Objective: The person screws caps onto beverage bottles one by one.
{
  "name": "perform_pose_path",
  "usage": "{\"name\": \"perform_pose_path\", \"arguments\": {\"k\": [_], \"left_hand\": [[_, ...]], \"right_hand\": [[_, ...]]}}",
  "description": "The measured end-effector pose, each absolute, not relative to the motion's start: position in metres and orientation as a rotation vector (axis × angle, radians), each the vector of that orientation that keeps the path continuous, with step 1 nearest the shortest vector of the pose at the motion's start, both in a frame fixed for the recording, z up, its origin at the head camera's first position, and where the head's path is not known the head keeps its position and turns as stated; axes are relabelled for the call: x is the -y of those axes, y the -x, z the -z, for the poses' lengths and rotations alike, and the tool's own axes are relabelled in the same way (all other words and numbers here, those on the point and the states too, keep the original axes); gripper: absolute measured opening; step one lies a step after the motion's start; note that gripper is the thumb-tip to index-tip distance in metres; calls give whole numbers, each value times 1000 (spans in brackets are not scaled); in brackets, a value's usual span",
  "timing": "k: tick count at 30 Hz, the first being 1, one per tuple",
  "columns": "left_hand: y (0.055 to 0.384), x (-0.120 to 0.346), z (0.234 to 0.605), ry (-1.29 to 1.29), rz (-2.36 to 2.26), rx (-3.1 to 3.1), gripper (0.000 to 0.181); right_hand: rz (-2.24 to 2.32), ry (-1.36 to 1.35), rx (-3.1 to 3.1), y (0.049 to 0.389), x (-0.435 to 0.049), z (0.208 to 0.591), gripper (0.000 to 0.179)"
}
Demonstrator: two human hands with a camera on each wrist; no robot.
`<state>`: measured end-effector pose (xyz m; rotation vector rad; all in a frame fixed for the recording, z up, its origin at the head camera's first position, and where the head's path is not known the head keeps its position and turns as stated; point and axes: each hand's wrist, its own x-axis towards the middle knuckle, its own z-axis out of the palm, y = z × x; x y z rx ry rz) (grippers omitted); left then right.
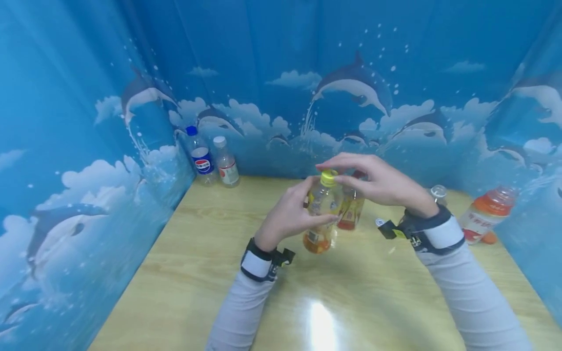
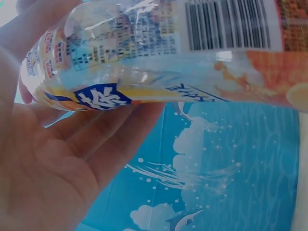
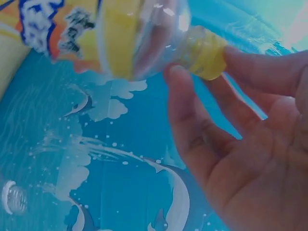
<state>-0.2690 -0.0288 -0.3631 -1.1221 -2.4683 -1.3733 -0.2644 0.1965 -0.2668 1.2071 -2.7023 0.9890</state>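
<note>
In the head view a clear plastic bottle (image 1: 322, 239) stands nearly upright between the hands, with a little orange-brown liquid at its bottom. My left hand (image 1: 287, 212) grips its body, thumb across the near side and fingers behind it. The left wrist view shows the bottle's label (image 2: 144, 38) with a barcode up close. On top is a yellow cap (image 3: 211, 53), which my right hand (image 1: 375, 178) pinches between thumb and fingers. In the right wrist view one fingertip lies by the bottle neck, just below the cap.
Behind the held bottle stands another bottle (image 1: 350, 219) with reddish liquid. A blue-capped bottle (image 1: 202, 158) and a white-capped bottle (image 1: 228, 168) are at the back left. At right are an orange-labelled bottle (image 1: 487, 214), a clear bottle neck (image 1: 438, 191), an orange cap (image 1: 489, 238) and a white cap (image 1: 379, 222).
</note>
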Motion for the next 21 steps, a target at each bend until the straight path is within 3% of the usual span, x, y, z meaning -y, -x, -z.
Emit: {"name": "perform_pose_path", "arguments": {"k": [6, 9, 17, 21], "left_hand": [[267, 30, 364, 1129, 1387, 2482, 80], [265, 29, 366, 1122, 1409, 2494, 78], [267, 30, 362, 1217, 1455, 2430, 82], [266, 32, 362, 1219, 1465, 2445, 85]], "right_hand": [[-817, -1074, 2652, 263, -185, 270, 22], [-727, -974, 2670, 262, -180, 273, 24], [-1154, -1369, 2727, 270, -191, 265, 36], [-1123, -1328, 2718, 271, -192, 267, 32]]}}
